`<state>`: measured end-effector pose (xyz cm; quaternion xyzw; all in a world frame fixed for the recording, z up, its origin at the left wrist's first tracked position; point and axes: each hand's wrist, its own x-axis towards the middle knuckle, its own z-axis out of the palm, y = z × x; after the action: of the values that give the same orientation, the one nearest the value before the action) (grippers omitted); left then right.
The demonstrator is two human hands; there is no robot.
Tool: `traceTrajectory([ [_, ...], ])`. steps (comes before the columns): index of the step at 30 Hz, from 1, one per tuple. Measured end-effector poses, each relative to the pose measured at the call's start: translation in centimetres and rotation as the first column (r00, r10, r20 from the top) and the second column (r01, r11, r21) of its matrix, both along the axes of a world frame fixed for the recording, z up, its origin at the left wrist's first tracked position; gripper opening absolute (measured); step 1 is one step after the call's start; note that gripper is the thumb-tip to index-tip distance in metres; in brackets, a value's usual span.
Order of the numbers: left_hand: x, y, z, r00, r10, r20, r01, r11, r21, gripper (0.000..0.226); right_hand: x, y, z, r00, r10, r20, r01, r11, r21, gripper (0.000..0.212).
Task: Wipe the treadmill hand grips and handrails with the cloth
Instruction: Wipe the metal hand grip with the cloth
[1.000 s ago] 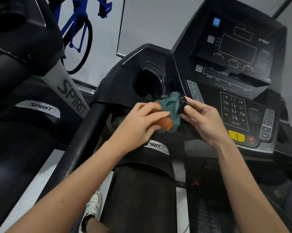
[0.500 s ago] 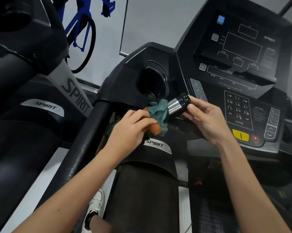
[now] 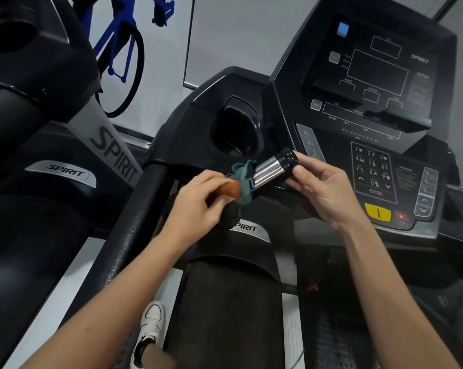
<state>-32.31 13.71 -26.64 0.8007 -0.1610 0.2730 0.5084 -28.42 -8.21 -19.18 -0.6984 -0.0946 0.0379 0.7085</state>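
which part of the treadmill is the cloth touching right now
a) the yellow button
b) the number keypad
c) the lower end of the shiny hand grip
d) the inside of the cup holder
C: the cloth, bunched in the left hand, sits against the lower end of the shiny hand grip, while the right hand holds the grip's far end.
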Motion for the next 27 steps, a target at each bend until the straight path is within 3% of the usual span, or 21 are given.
traceTrajectory([
  [2, 0.5, 0.3, 1.0, 0.989, -0.05, -0.137, 0.037, 0.995, -0.097, 0.012, 0.0, 0.0, 0.0, 1.0, 0.0, 0.005, 0.0, 1.0, -0.009, 0.083],
  [7, 3.1, -2.4, 5.2, 0.921, -0.253, -0.298, 0.205, 0.961, -0.184, 0.021, 0.3, -0.2, -0.1, 1.0, 0.001, -0.003, -0.001, 0.999, -0.033, 0.083],
  [12, 5.5, -2.8, 7.8, 0.611, -0.604, -0.511, 0.344, 0.785, -0.516, 0.016, 0.4, -0.4, 0.2, 1.0, 0.009, -0.005, -0.01, 0.997, -0.073, 0.087],
  [19, 6.6, 0.9, 4.4, 0.437, -0.594, -0.676, 0.328, 0.805, -0.495, 0.012, -0.1, -0.2, 0.3, 1.0, 0.007, 0.009, -0.006, 0.997, -0.08, 0.076],
  [21, 6.2, 2.3, 4.0, 0.437, -0.591, -0.678, 0.352, 0.806, -0.475, 0.015, 0.0, -0.2, 0.2, 1.0, 0.007, 0.01, -0.006, 0.997, -0.079, 0.077],
  [27, 5.1, 0.6, 6.0, 0.626, -0.625, -0.467, 0.464, 0.779, -0.422, 0.021, 0.3, -0.4, 0.4, 0.998, 0.038, -0.041, -0.039, 0.999, -0.02, 0.068],
])
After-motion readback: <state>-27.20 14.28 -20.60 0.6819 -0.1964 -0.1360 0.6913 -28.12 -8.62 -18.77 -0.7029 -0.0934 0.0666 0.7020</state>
